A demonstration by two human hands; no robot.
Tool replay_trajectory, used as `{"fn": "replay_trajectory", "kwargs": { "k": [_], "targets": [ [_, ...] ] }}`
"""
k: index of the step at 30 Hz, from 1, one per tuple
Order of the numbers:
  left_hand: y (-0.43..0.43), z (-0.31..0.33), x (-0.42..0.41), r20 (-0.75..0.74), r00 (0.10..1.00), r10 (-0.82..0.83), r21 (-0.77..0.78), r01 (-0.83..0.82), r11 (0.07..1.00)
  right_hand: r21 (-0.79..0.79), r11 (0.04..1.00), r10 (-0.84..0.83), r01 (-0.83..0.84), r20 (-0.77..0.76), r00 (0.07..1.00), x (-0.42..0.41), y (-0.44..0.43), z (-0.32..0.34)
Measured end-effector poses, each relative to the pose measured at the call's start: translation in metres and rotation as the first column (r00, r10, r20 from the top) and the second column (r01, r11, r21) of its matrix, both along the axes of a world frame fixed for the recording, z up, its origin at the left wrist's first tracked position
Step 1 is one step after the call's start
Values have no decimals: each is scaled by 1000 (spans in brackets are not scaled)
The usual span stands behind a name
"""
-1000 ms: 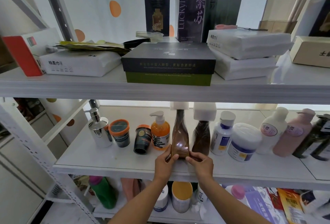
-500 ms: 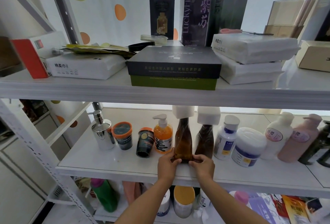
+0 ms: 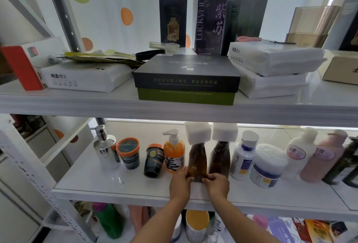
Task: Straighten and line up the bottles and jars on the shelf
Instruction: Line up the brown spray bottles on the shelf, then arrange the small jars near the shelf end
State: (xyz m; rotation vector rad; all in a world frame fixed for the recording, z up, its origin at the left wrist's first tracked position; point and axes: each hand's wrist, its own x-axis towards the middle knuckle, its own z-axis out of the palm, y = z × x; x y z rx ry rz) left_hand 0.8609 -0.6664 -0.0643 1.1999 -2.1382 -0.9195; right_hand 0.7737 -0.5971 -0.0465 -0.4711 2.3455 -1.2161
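Head view puts us at the white middle shelf [image 3: 93, 184]. Our left hand [image 3: 180, 183] and right hand [image 3: 218, 184] are both curled round the base of the tall amber plastic bottle with a square white cap [image 3: 197, 157], pinching it from either side. It stands upright near the front edge, just beside the orange pump bottle [image 3: 174, 151] on one side and a darker brown twin bottle [image 3: 220, 155] on the other.

We judge the job roughly half done. From the orange pump bottle rightward, the white bottle with a blue label [image 3: 243, 157], the squat white tub [image 3: 268, 165], the white pump bottle [image 3: 298, 151] and the pink pump bottle [image 3: 321, 157] already form a rough line. Three things are left to fix. The small black jar with an orange lid [image 3: 154, 160] appears to lean and sits forward of its neighbours. The teal jar with an orange lid [image 3: 128, 152] and the chrome soap dispenser [image 3: 105, 149] stand apart from the row.

The dark bottles at the far right [image 3: 346, 163] are cut off by the frame edge, so we cannot count them or tell whether they lean. Our fingers cover the amber bottle's foot, so we cannot tell whether it sits flat. The labels are too blurred to read.
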Motion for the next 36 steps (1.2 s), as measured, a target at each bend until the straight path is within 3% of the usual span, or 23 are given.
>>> {"fn": "replay_trajectory", "kwargs": {
  "k": [12,16,20,26,31,36],
  "targets": [
    [-6,12,1,136,989,-52,121,36,992,135,988,-88,72,115,990,7,-4,9],
    [-1,6,15,128,992,-12,126,-4,992,71,998,-8,-2,141,990,29,-11,10],
    [-5,9,40,126,990,62,74,-71,995,-6,992,125,-125,158,979,54,-20,11],
    [-17,20,81,79,947,311,-29,-310,950,-29,986,165,-162,217,962,84,-35,10],
    [-28,26,104,-11,877,481,107,-477,872,-57,990,137,-126,286,948,99,-53,5],
    [-42,27,112,-17,898,440,202,-428,881,-70,995,94,-73,354,930,103,-71,3]
  ]
}}
